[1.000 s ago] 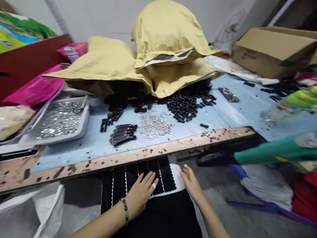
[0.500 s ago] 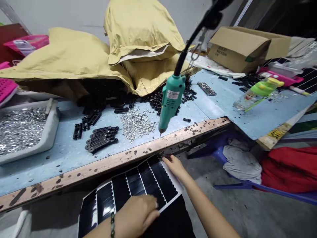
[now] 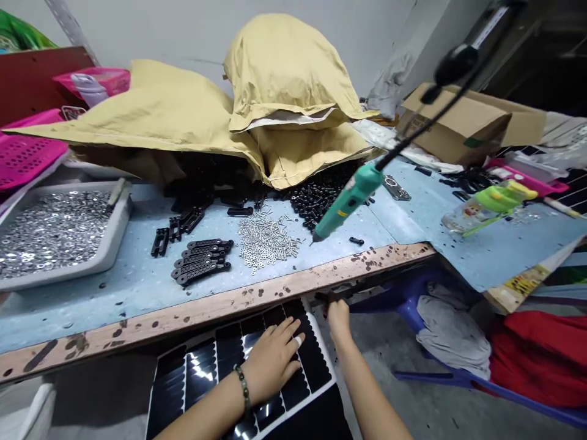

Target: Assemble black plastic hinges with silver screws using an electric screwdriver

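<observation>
My left hand (image 3: 274,360), with a beaded bracelet and a ring, lies flat with fingers spread on a sheet of glossy black strips (image 3: 202,373) with scalloped white borders. The sheet rests below the table's front edge. My right hand (image 3: 339,318) is closed just under that edge, beyond the sheet's right side. Something dark shows at its fingertips; what it is I cannot make out. Above the table hangs a green electric screwdriver (image 3: 351,198), tilted, its tip near a pile of small silver rivet-like parts (image 3: 268,235).
Fanned black links (image 3: 202,261) lie near the wooden table edge (image 3: 275,287). A white tray (image 3: 121,229) of metal bits stands left. Yellow sacks (image 3: 284,73) fill the back. Rightward are a bottle (image 3: 486,208), a cardboard box (image 3: 458,128) and a blue chair (image 3: 440,373).
My left hand has moved up the sheet and spread flat. My right hand has left the sheet's corner and moved right. The screwdriver has swung into a tilt. The view has shifted.
</observation>
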`<state>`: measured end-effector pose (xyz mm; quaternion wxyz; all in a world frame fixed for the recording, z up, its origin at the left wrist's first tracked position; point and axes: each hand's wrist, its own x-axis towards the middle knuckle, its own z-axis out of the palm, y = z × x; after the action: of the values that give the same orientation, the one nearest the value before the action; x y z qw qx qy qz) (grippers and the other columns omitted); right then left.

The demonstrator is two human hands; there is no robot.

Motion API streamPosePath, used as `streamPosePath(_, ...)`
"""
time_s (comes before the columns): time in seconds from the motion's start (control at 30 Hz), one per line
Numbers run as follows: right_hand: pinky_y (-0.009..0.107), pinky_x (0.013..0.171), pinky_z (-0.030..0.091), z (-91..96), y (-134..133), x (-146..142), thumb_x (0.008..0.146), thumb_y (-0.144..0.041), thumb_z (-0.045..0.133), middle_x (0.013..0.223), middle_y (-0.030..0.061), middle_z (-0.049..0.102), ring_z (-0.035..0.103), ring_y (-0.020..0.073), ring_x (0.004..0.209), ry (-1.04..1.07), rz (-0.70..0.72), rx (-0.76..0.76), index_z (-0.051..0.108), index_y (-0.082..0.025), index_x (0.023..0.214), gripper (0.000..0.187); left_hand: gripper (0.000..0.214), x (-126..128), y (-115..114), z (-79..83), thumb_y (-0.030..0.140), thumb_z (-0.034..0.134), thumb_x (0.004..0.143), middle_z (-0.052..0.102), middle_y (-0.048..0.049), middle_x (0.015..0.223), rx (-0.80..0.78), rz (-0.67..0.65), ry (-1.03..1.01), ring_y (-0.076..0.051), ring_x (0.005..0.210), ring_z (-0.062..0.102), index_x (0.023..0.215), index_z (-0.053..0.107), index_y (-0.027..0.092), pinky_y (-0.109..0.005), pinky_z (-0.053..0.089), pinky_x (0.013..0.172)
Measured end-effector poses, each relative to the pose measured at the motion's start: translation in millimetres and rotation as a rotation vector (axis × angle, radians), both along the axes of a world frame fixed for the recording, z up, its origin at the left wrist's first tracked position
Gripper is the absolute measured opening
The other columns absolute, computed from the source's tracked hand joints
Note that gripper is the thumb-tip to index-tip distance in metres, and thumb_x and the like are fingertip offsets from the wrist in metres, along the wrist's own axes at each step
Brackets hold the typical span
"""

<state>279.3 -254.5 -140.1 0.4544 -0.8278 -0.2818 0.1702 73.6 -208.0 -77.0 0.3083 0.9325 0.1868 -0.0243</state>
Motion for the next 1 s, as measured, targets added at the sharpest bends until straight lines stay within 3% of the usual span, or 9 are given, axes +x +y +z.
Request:
streamPosePath(0.07, 0.028, 0.049, 0.040, 13.3, -24.3, -0.1, 0.091, -0.057, 0.028, 0.051, 0.0003, 0.050, 0.052, 0.0174, 0.051, -0.047, -0.037, -0.008, 0.050, -0.020, 0.062, 0.053, 0.029, 0.1, 1.9, 13.7, 0.027, 0.049, 0.091, 0.055, -0.0112, 0.130, -0.248, 0.139, -0.073, -0.029, 0.121, 0.049, 0.115, 0.063, 0.017, -0.044, 0.040, 0.101)
streamPosePath(0.13, 0.028, 0.053, 0.040, 31.8, -40.0, -15.0, 0.089, -0.056, 0.039, 0.055, -0.0006, 0.049, 0.050, 0.0170, 0.054, -0.101, -0.006, 0.000, 0.050, -0.020, 0.064, 0.045, 0.040, 0.3, 3.4, 28.7, 0.039, 0.035, 0.097, 0.064, -0.0092, 0.114, -0.602, 0.268, -0.147, -0.024, 0.106, 0.059, 0.101, 0.069, 0.017, -0.037, 0.049, 0.090)
streamPosePath(0.2, 0.030, 0.062, 0.044, 53.5, -41.2, -41.1, 0.087, -0.048, 0.051, 0.068, 0.0013, 0.054, 0.053, 0.0179, 0.064, -0.280, 0.159, 0.129, 0.052, -0.020, 0.074, 0.031, 0.053, -1.0, 7.0, 43.4, 0.047, 0.025, 0.099, 0.066, -0.0087, 0.109, -0.941, 0.361, -0.227, -0.023, 0.101, 0.061, 0.102, 0.069, 0.017, -0.035, 0.052, 0.083)
streamPosePath(0.27, 0.035, 0.070, 0.047, 76.6, -29.6, -68.5, 0.075, -0.045, 0.069, 0.082, 0.0038, 0.056, 0.055, 0.0213, 0.076, -0.492, 0.332, 0.290, 0.052, -0.021, 0.093, 0.034, 0.050, -6.0, 15.1, 57.0, 0.047, 0.028, 0.099, 0.065, -0.0088, 0.113, -1.041, 0.439, -0.348, -0.023, 0.104, 0.060, 0.107, 0.067, 0.016, -0.037, 0.051, 0.088)
streamPosePath(0.4, 0.046, 0.085, 0.048, 119.9, 6.8, -95.4, 0.062, -0.049, 0.079, 0.116, 0.0141, 0.048, 0.051, 0.0306, 0.102, -0.422, 0.636, 0.185, 0.031, -0.020, 0.134, 0.091, 0.029, -31.9, 42.8, 80.8, 0.030, 0.041, 0.097, 0.062, -0.0067, 0.118, -0.616, 0.556, -0.551, -0.022, 0.111, 0.057, 0.107, 0.067, 0.021, -0.042, 0.045, 0.099)
streamPosePath(0.53, 0.038, 0.077, 0.051, 148.9, 45.2, -99.2, 0.085, -0.035, 0.060, 0.110, 0.0105, 0.047, 0.055, 0.0231, 0.090, -0.267, 0.824, 0.171, 0.039, -0.026, 0.129, 0.050, 0.030, -67.9, 63.6, 97.8, 0.022, 0.039, 0.097, 0.054, -0.0042, 0.128, -0.350, 0.543, -0.472, -0.021, 0.116, 0.053, 0.101, 0.068, 0.023, -0.040, 0.046, 0.100)
streamPosePath(0.67, 0.032, 0.069, 0.050, 158.3, 83.1, -115.7, 0.091, -0.022, 0.049, 0.098, 0.0077, 0.049, 0.056, 0.0192, 0.083, -0.178, 1.014, 0.257, 0.056, -0.022, 0.088, 0.007, 0.032, -100.9, 72.8, 99.4, 0.023, 0.035, 0.099, 0.047, -0.0019, 0.137, -0.189, 0.560, -0.371, -0.019, 0.122, 0.048, 0.109, 0.065, 0.024, -0.036, 0.045, 0.102)
streamPosePath(0.8, 0.026, 0.051, 0.045, 148.5, 118.0, -130.9, 0.087, -0.031, 0.055, 0.087, 0.0055, 0.048, 0.052, 0.0159, 0.069, 0.086, 0.812, 0.226, 0.052, -0.020, 0.068, 0.022, 0.036, -134.5, 88.5, 86.7, 0.021, 0.033, 0.099, 0.045, -0.0056, 0.138, 0.171, 0.707, -0.319, -0.024, 0.126, 0.042, 0.128, 0.053, 0.023, -0.042, 0.045, 0.098)
streamPosePath(1.0, 0.026, 0.049, 0.045, 121.0, 163.0, -153.7, 0.076, -0.039, 0.064, 0.093, 0.0082, 0.053, 0.054, 0.0175, 0.071, 0.307, 0.701, 0.168, 0.059, -0.018, 0.062, 0.027, 0.033, -154.8, 105.3, 67.9, 0.020, 0.045, 0.093, 0.059, -0.0064, 0.124, 0.543, 0.596, -0.194, -0.030, 0.117, 0.047, 0.124, 0.057, 0.018, -0.048, 0.033, 0.095)
